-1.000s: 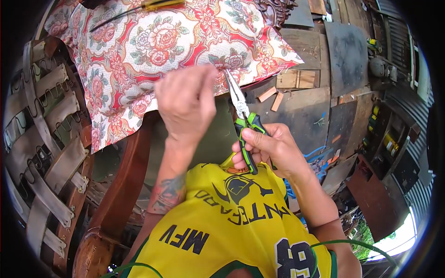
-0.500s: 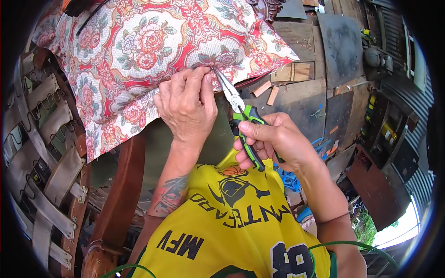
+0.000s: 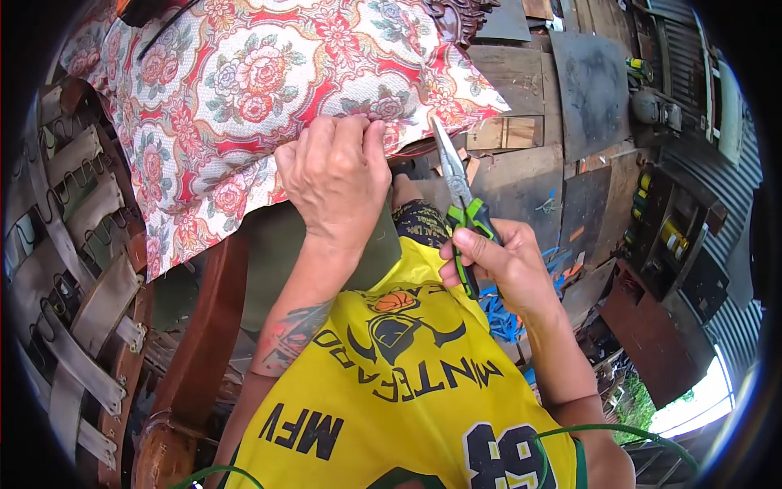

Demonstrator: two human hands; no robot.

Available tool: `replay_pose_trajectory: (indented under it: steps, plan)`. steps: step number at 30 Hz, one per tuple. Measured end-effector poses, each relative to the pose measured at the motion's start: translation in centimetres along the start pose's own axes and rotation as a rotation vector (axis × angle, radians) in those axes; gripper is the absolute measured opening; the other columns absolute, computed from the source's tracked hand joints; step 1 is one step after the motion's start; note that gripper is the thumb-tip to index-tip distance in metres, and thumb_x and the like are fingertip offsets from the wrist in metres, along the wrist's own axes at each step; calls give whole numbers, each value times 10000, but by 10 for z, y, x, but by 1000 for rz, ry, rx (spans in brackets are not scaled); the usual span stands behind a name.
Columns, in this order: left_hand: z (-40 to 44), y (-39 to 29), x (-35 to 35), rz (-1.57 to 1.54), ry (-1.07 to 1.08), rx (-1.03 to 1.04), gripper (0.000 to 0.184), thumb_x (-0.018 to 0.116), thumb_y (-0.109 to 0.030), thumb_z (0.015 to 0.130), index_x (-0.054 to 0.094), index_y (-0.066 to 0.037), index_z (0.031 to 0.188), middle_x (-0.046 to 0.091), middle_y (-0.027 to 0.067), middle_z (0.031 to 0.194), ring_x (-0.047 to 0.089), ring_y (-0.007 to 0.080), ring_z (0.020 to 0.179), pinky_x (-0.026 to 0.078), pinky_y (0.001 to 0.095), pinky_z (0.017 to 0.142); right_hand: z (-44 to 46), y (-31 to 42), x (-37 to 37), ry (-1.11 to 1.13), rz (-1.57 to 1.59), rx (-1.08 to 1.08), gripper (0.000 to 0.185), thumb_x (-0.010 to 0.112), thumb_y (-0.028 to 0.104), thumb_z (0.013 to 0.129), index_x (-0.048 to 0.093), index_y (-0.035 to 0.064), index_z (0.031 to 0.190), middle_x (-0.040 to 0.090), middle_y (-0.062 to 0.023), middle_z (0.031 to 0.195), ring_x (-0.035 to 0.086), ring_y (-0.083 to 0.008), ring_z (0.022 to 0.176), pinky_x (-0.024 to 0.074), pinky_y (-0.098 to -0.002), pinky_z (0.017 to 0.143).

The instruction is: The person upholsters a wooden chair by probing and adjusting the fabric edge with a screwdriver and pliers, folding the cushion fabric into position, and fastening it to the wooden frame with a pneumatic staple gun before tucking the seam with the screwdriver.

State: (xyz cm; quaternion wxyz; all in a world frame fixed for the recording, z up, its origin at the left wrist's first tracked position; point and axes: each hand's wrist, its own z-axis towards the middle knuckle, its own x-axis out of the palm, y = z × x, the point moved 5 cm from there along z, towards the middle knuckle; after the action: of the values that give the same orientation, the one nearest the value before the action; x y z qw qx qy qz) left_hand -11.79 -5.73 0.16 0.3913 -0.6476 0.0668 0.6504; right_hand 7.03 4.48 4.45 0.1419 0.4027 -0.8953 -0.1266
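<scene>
A red and white floral fabric covers a large padded piece in front of me. My left hand is closed over the near edge of this fabric, its fingers curled and gripping the cloth. In my right hand are needle-nose pliers with green and black handles. Their tips point up toward the fabric's right corner, apart from my left fingers. Whether the jaws hold anything fine, such as a thread, I cannot make out.
A wooden frame with webbing straps and wire springs stands at left, beside a curved wooden arm. Carved dark wood sits at the top. Boards cover the floor at right, with blue strips lying nearby.
My right hand has drawn the pliers away from the fabric edge, to the right and slightly down. My left hand stays on the cloth.
</scene>
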Motion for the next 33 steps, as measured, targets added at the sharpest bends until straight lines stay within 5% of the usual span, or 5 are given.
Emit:
replay_pose_trajectory:
  steps: [16, 18, 20, 26, 33]
  plan:
    - [-7, -3, -2, -60, 37, 180, 132, 736, -126, 892, 654, -92, 990, 630, 70, 943, 604, 271, 828, 425, 422, 782, 6, 28, 1, -54, 50, -211, 284, 700, 257, 1006, 654, 13, 868, 758, -133, 933, 764, -213, 782, 596, -299, 695]
    - [-12, -23, -26, -367, 259, 417, 103, 745, -134, 883, 663, -86, 923, 625, 63, 883, 595, 281, 804, 425, 429, 781, 3, 31, 0, -61, 30, -229, 275, 695, 251, 1008, 665, 5, 889, 758, -134, 938, 764, -213, 787, 601, -303, 701]
    - [-30, -34, -41, -695, 970, 510, 113, 780, -136, 851, 709, -73, 914, 661, 70, 873, 621, 287, 835, 451, 414, 801, 2, 31, -3, -66, 16, -239, 268, 690, 244, 1011, 676, -4, 911, 757, -135, 943, 765, -213, 791, 607, -306, 706]
    - [-5, 10, -38, -323, 210, 153, 499, 879, -261, 765, 728, -98, 1211, 703, 87, 1144, 645, 286, 1031, 490, 407, 894, 7, 27, 21, 177, 126, 69, 299, 674, 198, 1009, 683, -97, 1063, 759, -198, 975, 781, -269, 837, 656, -366, 740]
    - [-18, 28, -13, -120, 267, 220, 570, 845, -233, 811, 672, -124, 1343, 656, 43, 1309, 592, 273, 1168, 433, 428, 998, 26, 22, 32, 185, 59, 231, 303, 716, 227, 1001, 631, -30, 865, 748, -226, 936, 783, -309, 777, 673, -388, 672]
